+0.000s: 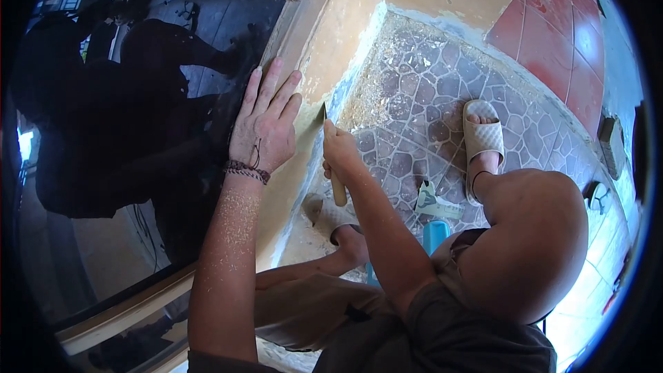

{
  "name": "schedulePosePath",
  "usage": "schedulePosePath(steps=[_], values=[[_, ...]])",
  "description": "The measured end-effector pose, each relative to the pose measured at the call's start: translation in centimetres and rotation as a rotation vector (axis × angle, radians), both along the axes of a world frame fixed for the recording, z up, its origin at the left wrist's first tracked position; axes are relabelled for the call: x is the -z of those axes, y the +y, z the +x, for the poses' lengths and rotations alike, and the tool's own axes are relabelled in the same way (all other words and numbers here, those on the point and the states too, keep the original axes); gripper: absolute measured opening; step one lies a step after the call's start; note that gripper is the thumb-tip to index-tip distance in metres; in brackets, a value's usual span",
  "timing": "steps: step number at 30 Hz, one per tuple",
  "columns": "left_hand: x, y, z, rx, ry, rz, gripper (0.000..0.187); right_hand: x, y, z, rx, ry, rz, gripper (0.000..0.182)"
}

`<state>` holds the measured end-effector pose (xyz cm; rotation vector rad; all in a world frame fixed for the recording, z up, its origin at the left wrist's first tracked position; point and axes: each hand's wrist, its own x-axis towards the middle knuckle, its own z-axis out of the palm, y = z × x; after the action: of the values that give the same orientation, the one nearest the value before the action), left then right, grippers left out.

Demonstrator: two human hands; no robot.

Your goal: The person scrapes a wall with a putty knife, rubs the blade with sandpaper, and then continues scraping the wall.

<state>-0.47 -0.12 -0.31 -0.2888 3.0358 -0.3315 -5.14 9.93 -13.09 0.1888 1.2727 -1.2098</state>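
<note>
Right hand (340, 150): fingers wrapped round bladed tool (338, 190), long axis roughly 6-to-12 o'clock | blade (324, 112) towards 12, at wall (302, 145), contact unclear | left hand (266, 121): at blade's 9 o'clock, fingers extended, slightly spread, over window frame (307, 0)

Left hand (266, 124) flat, fingers (268, 86) slightly spread, left forearm (231, 249) extended (dust-flecked); right hand (340, 152) curled closed beside it, right forearm (390, 231) slanting.
</note>
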Motion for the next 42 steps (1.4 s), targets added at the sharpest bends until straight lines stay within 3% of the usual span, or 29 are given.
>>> schedulePosePath(steps=[33,42], values=[[-0.1,0.1,-0.2,0.000,-0.031,-0.033,0.028,0.2,-0.2,-0.1,0.023,0.021,0.006,0.048],[0.0,-0.1,-0.1,0.007,-0.031,-0.034,0.028,1.1,-0.3,-0.7,0.014,-0.006,-0.023,0.043]])
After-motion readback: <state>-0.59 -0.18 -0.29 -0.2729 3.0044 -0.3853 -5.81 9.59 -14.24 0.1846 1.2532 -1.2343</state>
